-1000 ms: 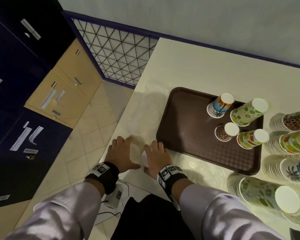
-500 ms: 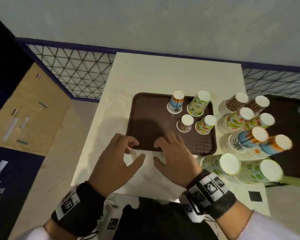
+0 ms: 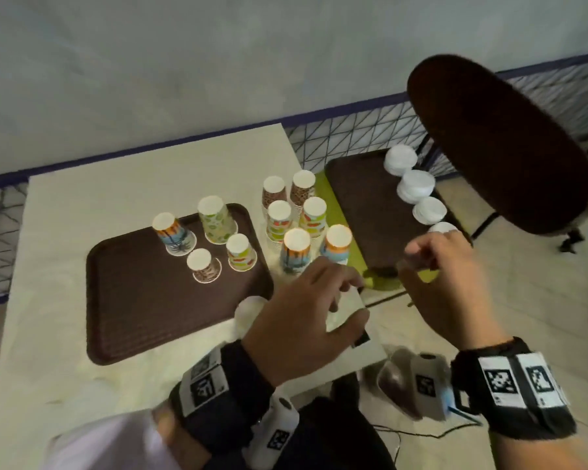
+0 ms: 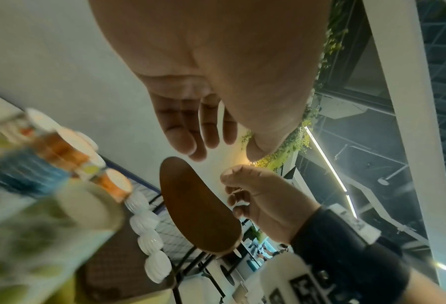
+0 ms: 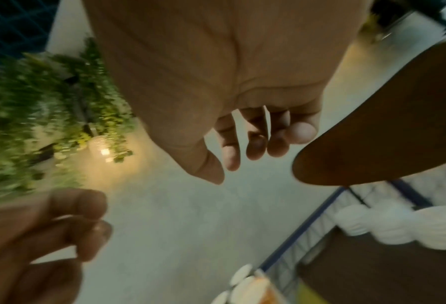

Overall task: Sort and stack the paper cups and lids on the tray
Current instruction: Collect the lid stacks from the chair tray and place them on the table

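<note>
Two hands hang in the air, close to the camera. The left hand (image 3: 306,320) is over the near corner of the desk (image 3: 116,184), with its fingers loose and spread, and it holds nothing. The right hand (image 3: 445,283) is off to the side of the desk, over the near end of a second tray (image 3: 364,205). Its fingers are lightly bent and it holds nothing too.

Past the left hand, a brown tray (image 3: 143,300) lies on the desk. Four paper cups (image 3: 218,220) stand upside down on its far part, each one apart from the others. Just beside that tray, more upside-down cups stand in tall stacks (image 3: 297,215) near the desk edge.

The second tray lies on something green next to the desk. White lids (image 3: 416,186) sit on it in a row of small piles. Behind them stands a dark round stool (image 3: 496,144).
</note>
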